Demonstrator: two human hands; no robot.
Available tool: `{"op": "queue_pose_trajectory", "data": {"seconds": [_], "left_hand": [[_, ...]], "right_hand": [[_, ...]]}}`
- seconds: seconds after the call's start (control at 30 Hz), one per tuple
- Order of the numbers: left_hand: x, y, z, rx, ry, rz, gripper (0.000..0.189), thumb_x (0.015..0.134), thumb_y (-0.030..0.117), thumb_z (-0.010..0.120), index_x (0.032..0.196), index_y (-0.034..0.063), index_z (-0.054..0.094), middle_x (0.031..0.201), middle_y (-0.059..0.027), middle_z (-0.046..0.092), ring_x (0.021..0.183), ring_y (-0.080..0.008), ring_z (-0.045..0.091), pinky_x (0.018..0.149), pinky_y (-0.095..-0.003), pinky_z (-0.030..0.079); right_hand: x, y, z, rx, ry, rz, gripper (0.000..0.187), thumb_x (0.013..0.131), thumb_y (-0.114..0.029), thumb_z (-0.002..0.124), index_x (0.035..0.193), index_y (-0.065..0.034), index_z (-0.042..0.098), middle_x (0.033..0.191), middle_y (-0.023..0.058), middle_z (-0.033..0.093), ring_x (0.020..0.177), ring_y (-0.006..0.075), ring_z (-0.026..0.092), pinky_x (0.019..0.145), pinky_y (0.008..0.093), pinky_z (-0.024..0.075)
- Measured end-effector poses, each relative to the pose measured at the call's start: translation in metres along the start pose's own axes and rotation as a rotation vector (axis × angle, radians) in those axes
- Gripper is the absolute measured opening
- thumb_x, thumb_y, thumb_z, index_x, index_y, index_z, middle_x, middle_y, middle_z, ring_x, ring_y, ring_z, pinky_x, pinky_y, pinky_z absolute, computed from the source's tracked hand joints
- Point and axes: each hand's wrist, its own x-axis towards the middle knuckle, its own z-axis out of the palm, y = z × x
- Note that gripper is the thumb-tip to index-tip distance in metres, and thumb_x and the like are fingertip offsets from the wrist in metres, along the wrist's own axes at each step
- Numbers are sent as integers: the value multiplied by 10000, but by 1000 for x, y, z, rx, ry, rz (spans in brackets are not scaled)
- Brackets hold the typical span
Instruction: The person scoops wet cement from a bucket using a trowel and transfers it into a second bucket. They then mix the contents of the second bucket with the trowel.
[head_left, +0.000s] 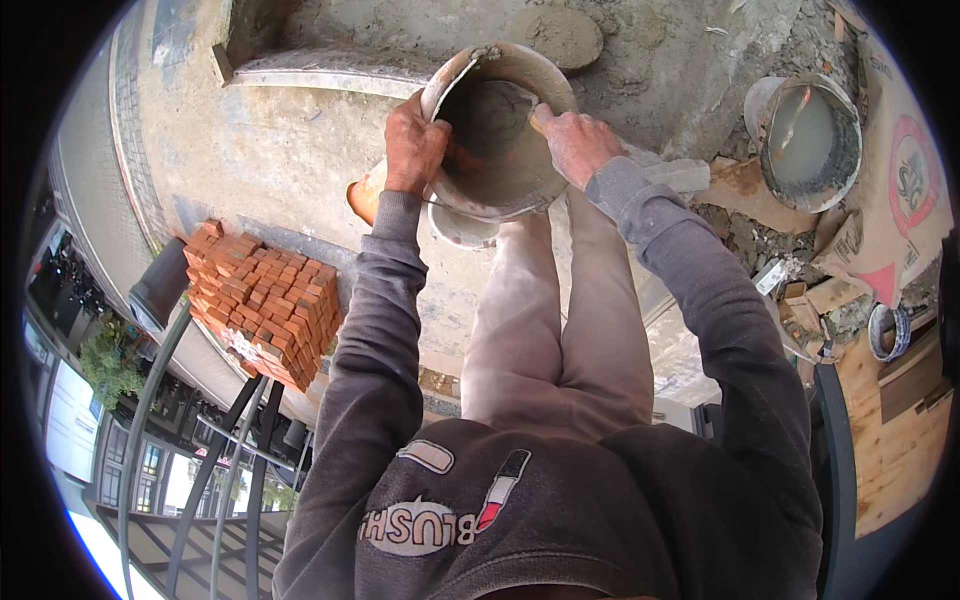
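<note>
A mortar-smeared bucket (499, 206) is tilted in front of me, with wet grey mortar (495, 124) inside. My left hand (417, 146) grips its rim on the left side. In my right hand (577, 142), at the bucket's right side, is the yellowish handle of a tool (537, 122); the tool's far end is not clear to see. A second, whitish bucket (461, 226) shows partly beneath the tilted one. Beside my left wrist lies an orange cone-like object (364, 196), partly hidden.
A mound of mortar (559, 36) lies beyond the bucket. At the right stands a bucket of cloudy water (806, 142) amid rubble and paper sacks (892, 172). A stack of red bricks (262, 300) is at the left. A light-edged ledge (330, 81) runs across the upper left.
</note>
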Motion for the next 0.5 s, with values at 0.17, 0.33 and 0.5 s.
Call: {"op": "queue_pose_trajectory", "data": {"seconds": [0.17, 0.33, 0.5], "left_hand": [[4, -17, 6, 38, 27, 50, 401, 706, 0, 556, 1087, -53, 672, 790, -191, 708, 707, -282, 705, 727, -374, 558], [2, -10, 6, -80, -36, -8, 411, 707, 13, 561, 1097, -54, 671, 796, -204, 708, 696, -295, 702, 729, -381, 557], [4, -5, 7, 89, -38, 82, 399, 712, 9, 555, 1087, -58, 673, 812, -200, 709, 725, -281, 705, 733, -373, 551]], "right_hand": [[5, 12, 1, 25, -12, -62, 278, 908, -31, 558, 1184, -61, 579, 985, 190, 707, 981, 384, 698, 833, 495, 571], [7, 28, 1, 29, 14, -165, 315, 881, -8, 568, 1192, -63, 571, 961, 211, 702, 961, 396, 697, 819, 498, 570], [-6, 39, 13, 36, 3, -174, 629, 809, -48, 649, 1399, -143, 454, 974, 205, 666, 965, 403, 666, 834, 507, 539]]}}
